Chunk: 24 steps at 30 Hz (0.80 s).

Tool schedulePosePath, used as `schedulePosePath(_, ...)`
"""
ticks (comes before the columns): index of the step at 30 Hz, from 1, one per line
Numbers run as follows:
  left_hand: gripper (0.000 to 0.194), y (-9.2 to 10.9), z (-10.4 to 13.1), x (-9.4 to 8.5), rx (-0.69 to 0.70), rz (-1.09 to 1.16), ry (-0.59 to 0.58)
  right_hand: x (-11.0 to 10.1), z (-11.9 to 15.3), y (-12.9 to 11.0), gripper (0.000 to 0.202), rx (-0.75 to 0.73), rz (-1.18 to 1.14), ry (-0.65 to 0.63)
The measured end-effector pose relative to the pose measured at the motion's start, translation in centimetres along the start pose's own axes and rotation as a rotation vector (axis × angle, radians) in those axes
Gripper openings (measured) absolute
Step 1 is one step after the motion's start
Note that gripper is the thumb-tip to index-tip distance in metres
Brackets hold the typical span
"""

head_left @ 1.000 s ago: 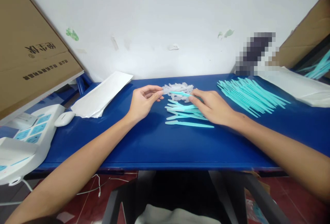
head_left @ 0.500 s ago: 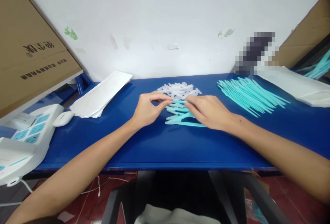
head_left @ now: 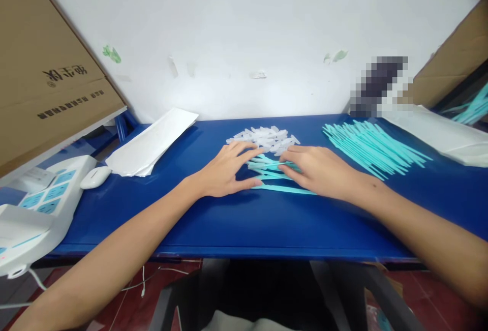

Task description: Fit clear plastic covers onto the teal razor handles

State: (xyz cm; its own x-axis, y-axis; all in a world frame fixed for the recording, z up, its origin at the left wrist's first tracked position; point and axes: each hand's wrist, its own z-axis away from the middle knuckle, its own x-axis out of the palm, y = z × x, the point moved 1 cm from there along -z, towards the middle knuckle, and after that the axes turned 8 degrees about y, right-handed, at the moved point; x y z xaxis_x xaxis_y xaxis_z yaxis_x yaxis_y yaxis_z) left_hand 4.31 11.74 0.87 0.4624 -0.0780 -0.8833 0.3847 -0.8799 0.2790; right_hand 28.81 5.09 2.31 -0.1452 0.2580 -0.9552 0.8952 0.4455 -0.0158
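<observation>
Several turquoise sticks (head_left: 290, 189) lie between my hands on the blue table; translucent caps sit on the left ends of some, others are covered by my fingers. My left hand (head_left: 229, 168) is open, thumb and fingers spread around those left ends, the thumb touching the end of the front stick. On the other side, my right hand (head_left: 316, 172) has its thumb and fingers closed on turquoise sticks near their middle. Just behind both hands is a heap of small whitish translucent caps (head_left: 267, 137).
A row of turquoise sticks (head_left: 375, 148) lies to the right, beside a white bag (head_left: 438, 130). Flat white bags (head_left: 152, 143) rest at left, near a white mouse-shaped object (head_left: 95, 177) and a power strip (head_left: 49, 193). A cardboard box (head_left: 57, 66) stands far left.
My left hand has gone from a pinch at the stick tips to spread fingers, coming slightly nearer me. My right hand stays closed at the sticks. The view has tilted slightly.
</observation>
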Motion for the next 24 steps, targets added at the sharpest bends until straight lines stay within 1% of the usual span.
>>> schedulePosePath(3,0.083,0.1,0.0,0.1,-0.015,-0.039,-0.081,-0.3,0.0,-0.3,0.032,-0.016,0.027,0.011)
schedulePosePath(6,0.084,0.0,0.0,0.3,-0.032,-0.070,-0.115,-0.6,0.2,-0.4,0.038,-0.022,0.009,0.025)
schedulePosePath(8,0.082,0.0,0.0,0.4,-0.039,-0.078,-0.121,-0.7,0.3,-0.2,0.050,-0.022,-0.004,0.000)
schedulePosePath(11,0.076,0.0,-0.1,0.4,-0.028,-0.048,-0.109,-0.6,0.5,0.2,0.075,-0.017,0.006,-0.062)
schedulePosePath(12,0.074,0.0,-0.1,0.3,-0.020,-0.030,-0.103,-0.6,0.5,0.4,0.081,-0.012,0.008,-0.080)
schedulePosePath(13,0.073,0.0,-0.1,0.3,-0.010,-0.009,-0.096,-0.7,0.5,0.5,0.082,-0.005,-0.001,-0.094)
schedulePosePath(15,0.070,0.1,-0.2,0.3,0.011,0.032,-0.086,-1.0,0.4,0.7,0.073,0.009,-0.054,-0.138)
schedulePosePath(19,0.067,0.5,-0.1,0.5,0.027,0.085,-0.091,-2.1,0.1,0.3,0.037,0.005,-0.152,-0.264)
schedulePosePath(22,0.065,0.8,-0.1,0.6,0.006,0.114,-0.105,-2.6,-0.3,-0.4,0.025,0.004,-0.146,-0.335)
schedulePosePath(24,0.064,0.8,-0.1,0.7,0.000,0.137,-0.102,-2.6,-0.7,-0.9,0.020,0.016,-0.116,-0.378)
